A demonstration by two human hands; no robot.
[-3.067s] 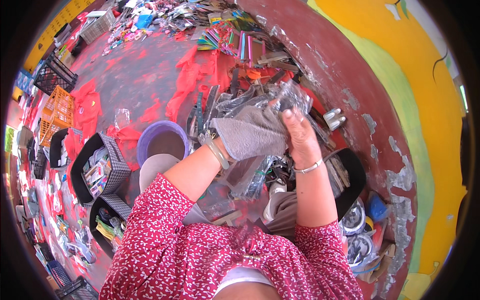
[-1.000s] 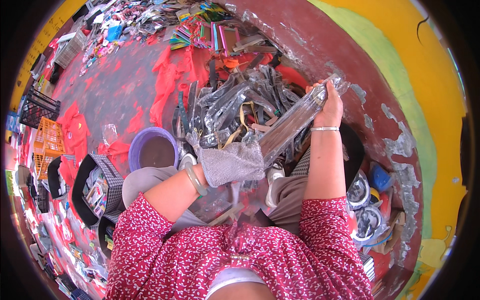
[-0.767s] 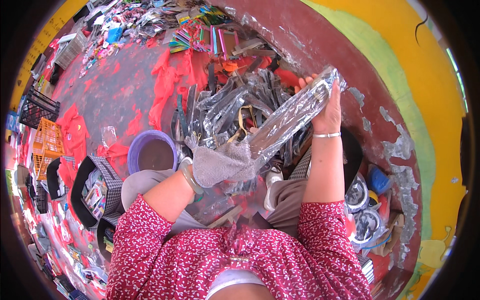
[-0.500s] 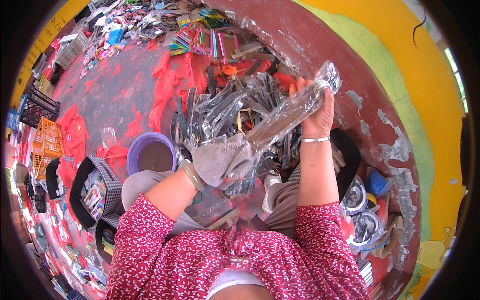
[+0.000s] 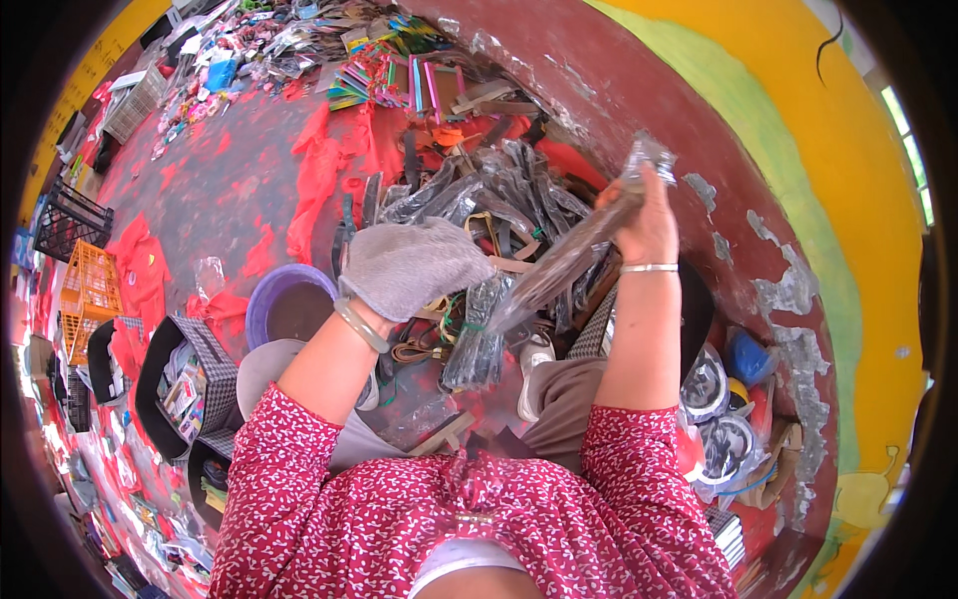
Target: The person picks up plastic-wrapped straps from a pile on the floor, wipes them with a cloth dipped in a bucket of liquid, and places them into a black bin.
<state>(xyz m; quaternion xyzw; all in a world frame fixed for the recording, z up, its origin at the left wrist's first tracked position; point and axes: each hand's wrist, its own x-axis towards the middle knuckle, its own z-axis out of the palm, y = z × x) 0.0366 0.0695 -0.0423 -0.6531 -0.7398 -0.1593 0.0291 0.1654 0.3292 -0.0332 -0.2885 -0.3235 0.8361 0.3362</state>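
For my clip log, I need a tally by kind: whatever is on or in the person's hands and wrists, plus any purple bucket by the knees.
Gray cloth covering the left hand: 1
Plastic-wrapped bundle in the right hand: 1
Bangles, a pale greenish one and a silvery one: 2
Purple bucket: 1
Total: 5

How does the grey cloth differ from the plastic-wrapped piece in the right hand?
The grey cloth looks matte, while the plastic-wrapped piece is shiny. The grey cloth is broad and soft-edged; the plastic-wrapped piece is long and narrow. The grey cloth covers the left hand, while the right hand grips the plastic-wrapped piece. Both are at the person's hands.
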